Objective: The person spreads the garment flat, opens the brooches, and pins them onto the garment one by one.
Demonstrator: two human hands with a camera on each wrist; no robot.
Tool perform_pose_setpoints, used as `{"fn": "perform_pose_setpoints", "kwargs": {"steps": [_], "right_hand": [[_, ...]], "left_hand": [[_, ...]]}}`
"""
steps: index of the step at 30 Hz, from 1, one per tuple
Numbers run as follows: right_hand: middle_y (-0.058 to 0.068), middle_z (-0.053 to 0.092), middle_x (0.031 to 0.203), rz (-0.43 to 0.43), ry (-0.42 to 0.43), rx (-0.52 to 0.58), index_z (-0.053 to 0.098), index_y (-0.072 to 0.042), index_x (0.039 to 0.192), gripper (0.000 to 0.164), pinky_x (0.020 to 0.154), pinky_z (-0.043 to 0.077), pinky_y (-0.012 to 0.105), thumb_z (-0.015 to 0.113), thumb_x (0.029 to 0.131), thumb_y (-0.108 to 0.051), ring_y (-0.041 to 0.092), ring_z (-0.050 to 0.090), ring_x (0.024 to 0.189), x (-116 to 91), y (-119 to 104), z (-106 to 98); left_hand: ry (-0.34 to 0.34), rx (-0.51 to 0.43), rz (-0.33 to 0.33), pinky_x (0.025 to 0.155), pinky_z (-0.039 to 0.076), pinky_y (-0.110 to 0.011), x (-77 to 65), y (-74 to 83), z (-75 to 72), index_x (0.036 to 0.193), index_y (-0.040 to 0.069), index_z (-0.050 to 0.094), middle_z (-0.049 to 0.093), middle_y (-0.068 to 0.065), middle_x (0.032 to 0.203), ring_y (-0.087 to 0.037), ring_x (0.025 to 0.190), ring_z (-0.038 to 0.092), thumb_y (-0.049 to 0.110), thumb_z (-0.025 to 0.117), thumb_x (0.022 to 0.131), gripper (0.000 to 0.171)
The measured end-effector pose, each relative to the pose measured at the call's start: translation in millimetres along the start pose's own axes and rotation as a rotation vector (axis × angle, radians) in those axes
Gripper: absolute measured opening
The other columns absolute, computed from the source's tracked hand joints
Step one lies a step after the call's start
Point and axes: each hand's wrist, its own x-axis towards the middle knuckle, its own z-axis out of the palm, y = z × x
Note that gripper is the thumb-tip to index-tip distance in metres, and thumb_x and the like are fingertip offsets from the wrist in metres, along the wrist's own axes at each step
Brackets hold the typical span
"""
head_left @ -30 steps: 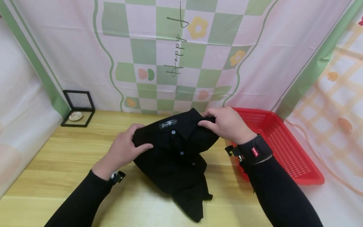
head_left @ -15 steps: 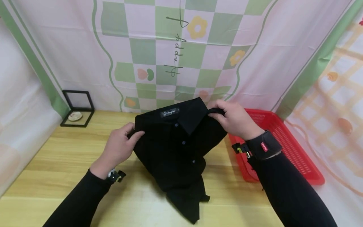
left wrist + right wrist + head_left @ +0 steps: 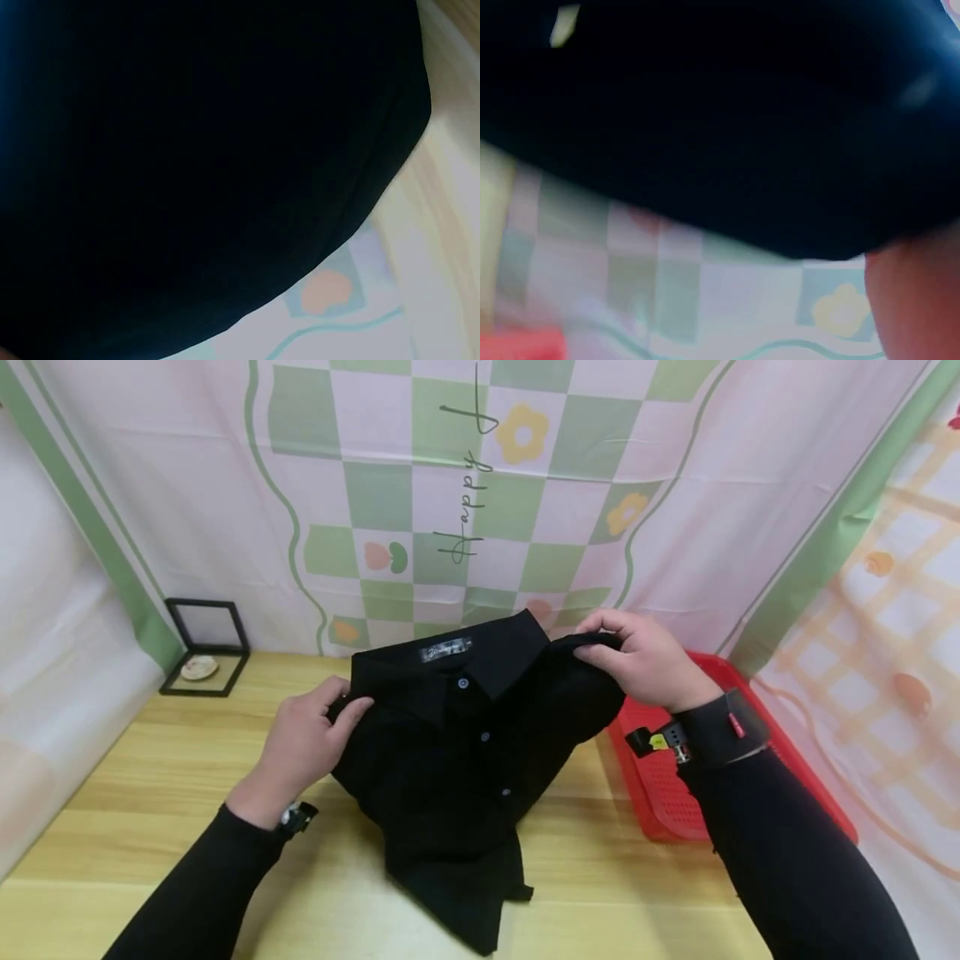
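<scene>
Between my two hands a black button-up shirt (image 3: 442,760) is held by its shoulders, collar toward the back wall. A label shows inside the collar, and pale buttons run down the front. My left hand (image 3: 300,739) pinches the left shoulder beside the collar, thumb on top. The right hand (image 3: 641,660) grips the bunched right shoulder cloth between thumb and fingers. The shirt's lower part hangs bunched toward the table's near side. Dark cloth of the shirt (image 3: 210,165) fills most of the left wrist view; in the right wrist view part of my right hand (image 3: 919,292) shows beside it.
A red plastic basket (image 3: 813,785) stands at the right, partly behind my right arm. On the wooden table (image 3: 172,777), at the back left, a black frame (image 3: 206,606) stands with a small round pale object (image 3: 199,667) at its base. A patterned curtain (image 3: 442,502) closes off the back.
My right hand has moved right and slightly up, spreading the shirt's shoulder. The left hand has shifted a little left and now grips nearer the edge. The collar has risen and opened wider.
</scene>
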Motion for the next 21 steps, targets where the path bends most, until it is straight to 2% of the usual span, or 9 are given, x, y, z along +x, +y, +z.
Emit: {"fn": "perform_pose_setpoints", "kwargs": {"steps": [2,4,6,8,11,14,16,18,21], "right_hand": [[-0.004,0.062,0.085,-0.057,0.006,-0.119,0.068,-0.014,0.096,0.004,0.067,0.042,0.028,0.071,0.095,-0.014,0.013,0.054,0.073,2,2,-1],[-0.007,0.058,0.076,-0.122,-0.004,-0.242,0.066,-0.016,0.09,0.01,0.061,0.041,0.028,0.075,0.091,-0.018,0.01,0.051,0.065,4,5,-1],[-0.009,0.054,0.069,-0.169,-0.037,-0.32,0.063,-0.018,0.086,0.016,0.058,0.04,0.028,0.078,0.089,-0.021,0.008,0.049,0.06,5,7,-2],[-0.011,0.056,0.07,-0.173,-0.098,-0.336,0.064,-0.019,0.087,0.016,0.059,0.042,0.029,0.08,0.088,-0.022,0.008,0.05,0.061,5,8,-5],[-0.01,0.063,0.083,-0.125,-0.199,-0.292,0.069,-0.016,0.098,0.014,0.068,0.046,0.033,0.079,0.088,-0.019,0.009,0.055,0.072,4,7,-11],[-0.006,0.065,0.091,-0.1,-0.239,-0.283,0.07,-0.014,0.104,0.014,0.073,0.048,0.036,0.074,0.091,-0.014,0.012,0.056,0.078,4,5,-13],[-0.004,0.064,0.088,-0.089,-0.199,-0.289,0.068,-0.014,0.101,0.009,0.071,0.046,0.037,0.072,0.093,-0.013,0.014,0.054,0.076,4,4,-12],[-0.001,0.06,0.081,-0.059,-0.109,-0.289,0.063,-0.014,0.094,0.008,0.067,0.042,0.036,0.071,0.094,-0.014,0.017,0.051,0.07,4,5,-10],[0.003,0.061,0.085,-0.033,0.034,-0.271,0.061,-0.011,0.093,0.011,0.069,0.042,0.037,0.071,0.093,-0.01,0.02,0.054,0.075,2,6,-8]], "left_hand": [[-0.006,0.018,0.019,0.047,0.035,-0.031,1.0,-0.8,-2.4,0.09,0.008,0.059,0.034,0.007,0.057,-0.012,0.047,0.038,0.013,0.072,0.093,0.015],[-0.017,0.033,0.042,0.045,0.033,-0.03,1.8,-1.7,-4.4,0.088,0.008,0.056,0.031,0.007,0.056,-0.011,0.045,0.035,0.013,0.071,0.093,0.017],[-0.021,0.043,0.06,0.043,0.031,-0.029,2.5,-2.6,-5.8,0.088,0.008,0.055,0.029,0.008,0.055,-0.01,0.043,0.032,0.013,0.071,0.094,0.018],[-0.023,0.052,0.071,0.043,0.03,-0.029,2.4,-3.4,-6.7,0.087,0.008,0.054,0.028,0.008,0.055,-0.01,0.043,0.031,0.013,0.07,0.094,0.018],[-0.022,0.06,0.085,0.042,0.029,-0.029,2.1,-4.5,-7.0,0.088,0.008,0.055,0.028,0.009,0.054,-0.01,0.042,0.031,0.011,0.071,0.093,0.017],[-0.025,0.069,0.112,0.042,0.031,-0.031,1.9,-6.1,-7.2,0.089,0.008,0.055,0.027,0.008,0.054,-0.011,0.042,0.033,0.008,0.072,0.091,0.017],[-0.038,0.065,0.123,0.043,0.031,-0.031,1.6,-7.4,-8.2,0.089,0.009,0.054,0.026,0.009,0.055,-0.011,0.042,0.033,0.007,0.072,0.091,0.018],[-0.071,0.048,0.122,0.045,0.031,-0.03,0.9,-8.3,-10.1,0.089,0.011,0.053,0.026,0.009,0.056,-0.009,0.044,0.032,0.008,0.07,0.093,0.018],[-0.16,-0.003,0.093,0.048,0.035,-0.03,-0.6,-9.1,-14.2,0.094,0.011,0.057,0.036,0.009,0.058,-0.007,0.046,0.035,0.014,0.069,0.095,0.012]]}}
